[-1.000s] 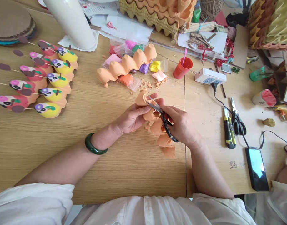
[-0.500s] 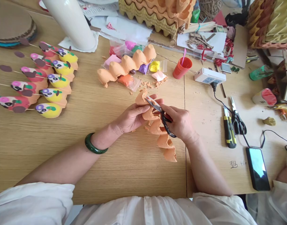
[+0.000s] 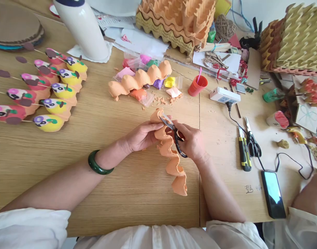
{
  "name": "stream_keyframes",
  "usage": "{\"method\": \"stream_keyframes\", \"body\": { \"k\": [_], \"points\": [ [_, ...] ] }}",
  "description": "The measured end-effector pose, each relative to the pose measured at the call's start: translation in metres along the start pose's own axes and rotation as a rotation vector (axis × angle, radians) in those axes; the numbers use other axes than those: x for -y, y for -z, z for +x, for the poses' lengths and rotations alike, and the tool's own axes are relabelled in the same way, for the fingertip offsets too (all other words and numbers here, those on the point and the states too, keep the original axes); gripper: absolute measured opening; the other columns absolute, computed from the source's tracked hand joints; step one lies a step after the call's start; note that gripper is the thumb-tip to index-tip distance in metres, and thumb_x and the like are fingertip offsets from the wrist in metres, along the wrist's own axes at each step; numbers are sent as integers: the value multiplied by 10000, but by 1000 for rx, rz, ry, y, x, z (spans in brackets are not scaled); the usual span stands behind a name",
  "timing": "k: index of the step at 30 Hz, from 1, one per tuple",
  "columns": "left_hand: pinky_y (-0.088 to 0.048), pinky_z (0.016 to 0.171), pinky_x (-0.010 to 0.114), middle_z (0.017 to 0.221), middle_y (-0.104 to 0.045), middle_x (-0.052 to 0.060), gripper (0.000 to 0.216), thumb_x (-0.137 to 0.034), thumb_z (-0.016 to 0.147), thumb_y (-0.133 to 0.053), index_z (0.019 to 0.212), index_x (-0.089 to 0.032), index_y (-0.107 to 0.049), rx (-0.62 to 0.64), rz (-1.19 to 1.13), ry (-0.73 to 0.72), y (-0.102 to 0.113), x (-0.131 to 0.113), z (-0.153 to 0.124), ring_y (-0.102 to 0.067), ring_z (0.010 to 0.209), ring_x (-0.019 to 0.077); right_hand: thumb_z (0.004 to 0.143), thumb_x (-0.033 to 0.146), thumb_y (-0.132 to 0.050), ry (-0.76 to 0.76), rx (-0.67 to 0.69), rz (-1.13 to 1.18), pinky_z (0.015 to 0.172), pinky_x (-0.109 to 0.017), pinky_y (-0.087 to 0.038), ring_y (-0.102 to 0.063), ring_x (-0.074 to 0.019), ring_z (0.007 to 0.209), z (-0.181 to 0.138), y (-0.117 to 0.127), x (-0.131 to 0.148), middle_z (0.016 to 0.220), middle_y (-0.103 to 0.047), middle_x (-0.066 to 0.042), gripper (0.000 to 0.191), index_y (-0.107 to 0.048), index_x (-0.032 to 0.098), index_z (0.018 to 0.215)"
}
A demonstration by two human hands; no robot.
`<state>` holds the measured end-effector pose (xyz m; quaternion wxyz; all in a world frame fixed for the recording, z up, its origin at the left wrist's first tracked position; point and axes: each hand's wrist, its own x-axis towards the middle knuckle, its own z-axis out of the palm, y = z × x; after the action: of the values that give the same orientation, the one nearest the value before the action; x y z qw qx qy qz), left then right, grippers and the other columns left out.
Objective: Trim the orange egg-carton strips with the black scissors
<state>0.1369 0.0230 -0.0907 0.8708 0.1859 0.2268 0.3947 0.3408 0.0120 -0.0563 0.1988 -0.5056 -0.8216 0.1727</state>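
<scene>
My left hand [image 3: 144,136] grips an orange strip of egg carton [image 3: 173,166] near its far end, the row of cups trailing down toward me. In my right hand [image 3: 191,140] is a pair of black-handled scissors [image 3: 177,138], its blades lying at the edge of the far cup. My right fingers wrap the handles; some left fingertips are hidden behind the strip. Beyond my hands another egg carton strip [image 3: 140,79] rests cups-up, with orange scraps [image 3: 162,100] beside it. Small bags of coloured clay, such as a yellow one [image 3: 170,82], lie around that strip.
Painted carton figures [image 3: 55,98] with brown discs on sticks stand at left. A red cup [image 3: 197,85], a power strip [image 3: 225,95], a utility knife [image 3: 244,152], other scissors [image 3: 253,140] and a phone [image 3: 273,194] lie right. Egg tray stacks [image 3: 171,26] stand behind. Another person's arm [image 3: 308,193] shows lower right.
The trailing end of the strip has swung toward me and slightly left, showing more of its outer side. The scissors stay at the far cup. The camera view has shifted a little.
</scene>
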Motion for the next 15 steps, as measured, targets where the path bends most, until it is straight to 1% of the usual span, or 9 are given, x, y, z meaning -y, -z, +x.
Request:
{"method": "stream_keyframes", "body": {
  "k": [3, 6, 11, 13, 15],
  "points": [
    [-555, 1029, 319, 1296, -767, 86, 329, -245, 851, -798, 1173, -179, -789, -8, 16, -10, -2, -1, 0, -686, 1260, 265, 985, 303, -584, -14, 7, 27, 648, -262, -456, -573, -130, 612, -1, -3, -4, 903, -783, -72, 303, -763, 191, 1201],
    [-543, 1046, 324, 1268, -777, 103, 317, -220, 850, -785, 1161, -158, -788, -58, 26, -17, -2, 0, 0, -682, 1266, 269, 979, 313, -593, -44, 30, 82, 683, -268, -490, -628, -151, 657, -1, -6, -7, 932, -793, -90, 329, -755, 196, 1240],
    [-567, 983, 336, 1188, -800, 120, 369, -219, 837, -784, 1198, -141, -779, -120, 37, -26, 0, 2, 1, -716, 1194, 278, 981, 337, -616, -98, 47, 209, 766, -272, -533, -725, -206, 845, 0, -8, -7, 900, -789, -90, 289, -778, 206, 1182],
    [-569, 968, 350, 1154, -809, 123, 383, -231, 811, -802, 1181, -133, -786, -128, 55, -54, 0, 3, 2, -729, 1156, 289, 989, 334, -600, -92, 57, 261, 797, -276, -540, -735, -206, 866, 0, -9, -7, 934, -799, -93, 297, -778, 190, 1177],
    [-565, 968, 353, 1122, -815, 124, 395, -252, 780, -824, 1153, -124, -796, -135, 78, -92, -1, 3, 3, -732, 1134, 292, 988, 341, -595, -77, 59, 309, 810, -282, -543, -738, -198, 839, 0, -10, -7, 959, -806, -93, 311, -777, 168, 1170]
  ]
}}
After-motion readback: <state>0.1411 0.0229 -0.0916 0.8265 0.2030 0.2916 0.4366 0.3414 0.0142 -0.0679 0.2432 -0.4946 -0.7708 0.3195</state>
